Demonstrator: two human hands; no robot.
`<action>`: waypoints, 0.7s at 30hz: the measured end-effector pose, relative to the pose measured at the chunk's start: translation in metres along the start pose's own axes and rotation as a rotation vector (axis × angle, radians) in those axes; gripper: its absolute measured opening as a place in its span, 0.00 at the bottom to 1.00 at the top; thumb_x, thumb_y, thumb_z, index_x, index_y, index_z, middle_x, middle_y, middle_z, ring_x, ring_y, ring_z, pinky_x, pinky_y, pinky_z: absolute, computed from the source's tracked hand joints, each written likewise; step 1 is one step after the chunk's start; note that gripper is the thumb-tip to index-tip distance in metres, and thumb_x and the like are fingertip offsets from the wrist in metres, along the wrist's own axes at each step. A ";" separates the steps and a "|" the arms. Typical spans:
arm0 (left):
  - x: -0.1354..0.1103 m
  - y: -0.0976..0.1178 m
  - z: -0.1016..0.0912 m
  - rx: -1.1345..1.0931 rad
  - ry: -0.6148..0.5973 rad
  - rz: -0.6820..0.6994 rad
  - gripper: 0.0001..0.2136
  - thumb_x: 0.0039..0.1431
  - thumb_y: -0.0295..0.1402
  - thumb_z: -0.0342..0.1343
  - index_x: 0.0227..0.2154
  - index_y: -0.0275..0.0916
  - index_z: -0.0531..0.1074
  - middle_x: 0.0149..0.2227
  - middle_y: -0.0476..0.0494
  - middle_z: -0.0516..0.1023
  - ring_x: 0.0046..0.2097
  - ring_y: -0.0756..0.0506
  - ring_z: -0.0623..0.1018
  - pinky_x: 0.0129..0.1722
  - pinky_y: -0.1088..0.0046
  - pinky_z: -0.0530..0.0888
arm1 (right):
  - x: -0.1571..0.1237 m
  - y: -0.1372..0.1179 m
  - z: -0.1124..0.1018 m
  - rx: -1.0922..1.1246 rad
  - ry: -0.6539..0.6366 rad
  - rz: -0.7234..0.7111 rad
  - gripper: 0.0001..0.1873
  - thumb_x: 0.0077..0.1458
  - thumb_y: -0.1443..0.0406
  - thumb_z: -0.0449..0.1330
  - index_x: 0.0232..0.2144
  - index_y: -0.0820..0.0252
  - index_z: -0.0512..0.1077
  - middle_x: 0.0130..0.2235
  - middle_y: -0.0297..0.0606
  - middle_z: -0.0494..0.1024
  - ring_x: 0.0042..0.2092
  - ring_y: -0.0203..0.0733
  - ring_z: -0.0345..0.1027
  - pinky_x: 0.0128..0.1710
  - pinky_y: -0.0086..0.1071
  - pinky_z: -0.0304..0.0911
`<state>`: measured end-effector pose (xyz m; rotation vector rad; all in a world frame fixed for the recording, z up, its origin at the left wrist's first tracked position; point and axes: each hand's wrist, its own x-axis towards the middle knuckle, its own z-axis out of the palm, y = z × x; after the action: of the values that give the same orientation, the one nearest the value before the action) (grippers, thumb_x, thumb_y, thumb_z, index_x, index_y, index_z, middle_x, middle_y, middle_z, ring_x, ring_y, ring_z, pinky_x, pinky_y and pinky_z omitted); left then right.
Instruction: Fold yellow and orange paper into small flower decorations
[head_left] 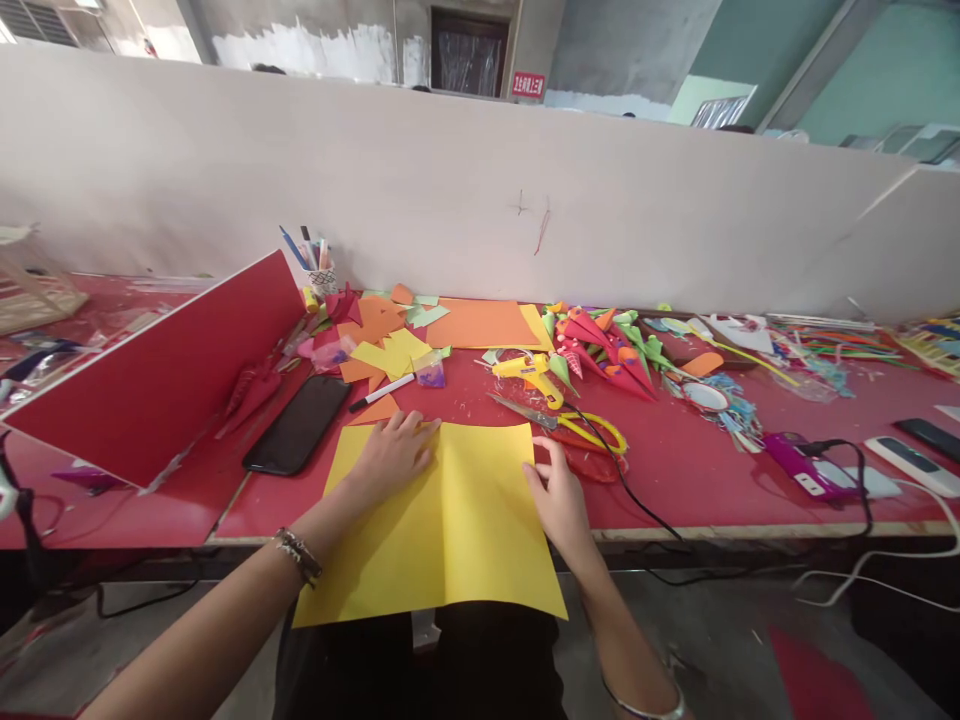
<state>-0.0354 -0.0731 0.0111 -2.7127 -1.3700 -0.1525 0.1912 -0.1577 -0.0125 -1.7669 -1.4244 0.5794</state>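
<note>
We have a yellow sheet (491,530) before us, lying over the near edge of the table (697,490) and overhanging it toward our lap, a crease running down its middle; our left hand (394,452) rests palm down on its upper left part, fingers slightly spread and gripping nothing; our right hand (561,495) is at its right edge, thumb over the paper, forefinger bent just beside it — we cannot tell whether they pinch it. To the left, we see a black phone (298,425) near the table's front edge and a red board (172,370) standing tilted; scissors (553,418) and a yellow glue gun (529,372) lie just beyond our right hand; toward the table's far edge we find orange paper (480,323) and — beside it — a heap of coloured cones (592,335).
</note>
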 end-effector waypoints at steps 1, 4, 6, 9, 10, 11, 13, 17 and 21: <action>-0.001 0.000 0.000 0.005 -0.002 0.000 0.17 0.58 0.35 0.42 0.50 0.44 0.62 0.43 0.40 0.67 0.43 0.41 0.66 0.38 0.65 0.65 | -0.001 0.000 -0.001 -0.025 -0.002 -0.004 0.17 0.52 0.62 0.48 0.45 0.59 0.59 0.31 0.41 0.77 0.33 0.46 0.72 0.31 0.32 0.60; -0.002 0.002 0.000 0.011 -0.005 -0.010 0.18 0.58 0.35 0.41 0.51 0.43 0.62 0.43 0.40 0.67 0.43 0.41 0.67 0.38 0.65 0.65 | -0.002 0.003 -0.005 -0.080 -0.008 -0.012 0.16 0.53 0.63 0.47 0.45 0.59 0.60 0.28 0.39 0.77 0.30 0.45 0.71 0.29 0.31 0.59; -0.001 0.003 0.001 0.006 -0.002 -0.020 0.18 0.59 0.35 0.41 0.51 0.43 0.62 0.43 0.40 0.67 0.44 0.41 0.67 0.39 0.64 0.65 | -0.002 0.005 -0.009 -0.096 -0.001 -0.013 0.16 0.53 0.63 0.47 0.44 0.60 0.60 0.27 0.38 0.76 0.29 0.44 0.70 0.28 0.30 0.59; -0.001 -0.002 0.002 -0.066 -0.016 -0.014 0.18 0.59 0.37 0.40 0.52 0.44 0.61 0.45 0.41 0.67 0.46 0.41 0.67 0.43 0.63 0.65 | -0.002 0.008 -0.013 -0.096 0.003 -0.041 0.15 0.54 0.63 0.46 0.44 0.60 0.61 0.26 0.38 0.75 0.29 0.43 0.70 0.28 0.29 0.59; -0.002 -0.007 0.002 -0.104 -0.027 -0.005 0.19 0.59 0.38 0.40 0.53 0.44 0.59 0.46 0.41 0.66 0.47 0.41 0.67 0.44 0.63 0.64 | -0.001 0.009 -0.014 -0.100 -0.001 -0.060 0.15 0.54 0.63 0.46 0.44 0.61 0.61 0.27 0.38 0.75 0.29 0.43 0.70 0.28 0.30 0.59; -0.004 -0.013 0.001 -0.147 -0.036 0.002 0.20 0.59 0.39 0.40 0.54 0.44 0.58 0.47 0.40 0.66 0.48 0.41 0.66 0.46 0.63 0.64 | 0.000 0.010 -0.014 -0.109 -0.005 -0.086 0.15 0.54 0.63 0.46 0.44 0.61 0.61 0.28 0.39 0.75 0.30 0.43 0.70 0.29 0.30 0.60; -0.013 -0.028 -0.001 -0.193 -0.032 -0.016 0.21 0.59 0.41 0.39 0.55 0.41 0.56 0.50 0.39 0.64 0.50 0.41 0.65 0.48 0.64 0.64 | 0.002 0.011 -0.017 -0.125 -0.006 -0.165 0.15 0.55 0.64 0.45 0.43 0.61 0.63 0.33 0.42 0.76 0.33 0.44 0.70 0.32 0.32 0.61; -0.045 -0.058 -0.003 -0.274 0.088 -0.269 0.22 0.59 0.44 0.38 0.49 0.36 0.63 0.49 0.37 0.65 0.51 0.39 0.64 0.50 0.60 0.61 | 0.007 0.009 -0.027 -0.063 0.003 -0.383 0.14 0.56 0.66 0.43 0.38 0.58 0.67 0.38 0.42 0.74 0.41 0.42 0.68 0.40 0.32 0.60; -0.062 -0.068 0.002 -0.414 0.032 -0.413 0.29 0.55 0.47 0.40 0.54 0.31 0.55 0.53 0.31 0.62 0.55 0.37 0.61 0.53 0.58 0.59 | 0.012 -0.003 -0.041 -0.021 0.028 -0.534 0.14 0.56 0.68 0.44 0.33 0.55 0.70 0.33 0.37 0.74 0.37 0.40 0.68 0.38 0.31 0.61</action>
<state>-0.1265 -0.0824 0.0033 -2.6584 -2.0728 -0.5646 0.2235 -0.1582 0.0162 -1.3178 -1.7932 0.2532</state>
